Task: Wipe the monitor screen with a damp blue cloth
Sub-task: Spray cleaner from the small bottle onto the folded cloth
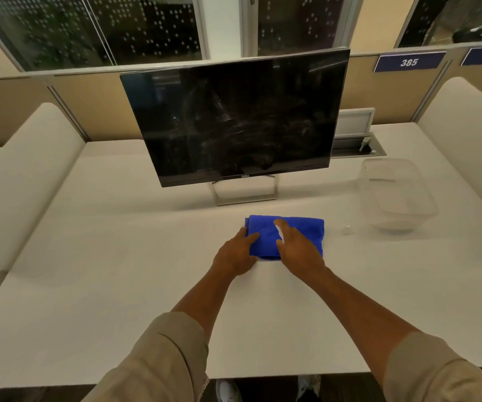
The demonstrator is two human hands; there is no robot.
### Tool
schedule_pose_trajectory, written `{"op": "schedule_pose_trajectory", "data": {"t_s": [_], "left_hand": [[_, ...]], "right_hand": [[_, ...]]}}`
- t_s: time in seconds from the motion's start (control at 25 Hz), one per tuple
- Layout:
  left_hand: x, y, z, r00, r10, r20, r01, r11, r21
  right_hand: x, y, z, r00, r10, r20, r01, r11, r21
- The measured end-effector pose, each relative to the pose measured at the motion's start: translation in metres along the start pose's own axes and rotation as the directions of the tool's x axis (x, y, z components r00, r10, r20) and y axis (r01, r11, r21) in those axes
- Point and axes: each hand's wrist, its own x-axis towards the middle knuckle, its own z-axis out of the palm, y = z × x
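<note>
The tabletop point(117, 256) fills most of the frame, pale and bare. The monitor point(234, 117) stands in the upper centre, its dark screen smeared and tipped back a little, long axis running left to right. A clear tub point(396, 195) sits at the right, well apart from the screen.

The cloth point(297, 227) lies folded flat at centre frame, just below the monitor's stand, long axis also left to right.

My left hand point(235, 253) rests on its left edge, fingers loosely curled, pinning more than gripping. My right hand point(297, 248) lies flat and open on top, holding nothing.

I judge I'm squaring up the fold. To do it well I should press it into a firm, even pad before lifting, so a smooth face meets the screen.
</note>
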Motion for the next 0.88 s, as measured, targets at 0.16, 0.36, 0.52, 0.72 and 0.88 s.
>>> {"op": "schedule_pose_trajectory", "data": {"t_s": [0.16, 0.36, 0.52, 0.72, 0.88], "left_hand": [[0.004, -0.001, -0.002, 0.996, 0.018, 0.084, -0.022, 0.999, 0.045], [0.009, -0.002, -0.005, 0.993, 0.005, 0.116, -0.016, 0.996, 0.091], [0.013, -0.002, -0.005, 0.993, 0.004, 0.115, -0.019, 0.992, 0.123], [0.013, -0.001, -0.005, 0.993, 0.01, 0.114, -0.024, 0.992, 0.122], [0.011, -0.002, -0.006, 0.995, 0.022, 0.098, -0.029, 0.997, 0.075]], "right_hand": [[0.01, -0.01, -0.001, 0.996, 0.087, -0.009, -0.087, 0.991, -0.102], [0.011, 0.021, -0.019, 0.988, 0.091, -0.125, -0.11, 0.982, -0.152], [0.01, 0.042, -0.03, 0.972, 0.141, -0.186, -0.183, 0.955, -0.232], [-0.003, 0.038, -0.023, 0.981, 0.146, -0.127, -0.176, 0.948, -0.267], [-0.006, 0.005, 0.003, 0.996, 0.047, -0.077, -0.065, 0.964, -0.259]]}}
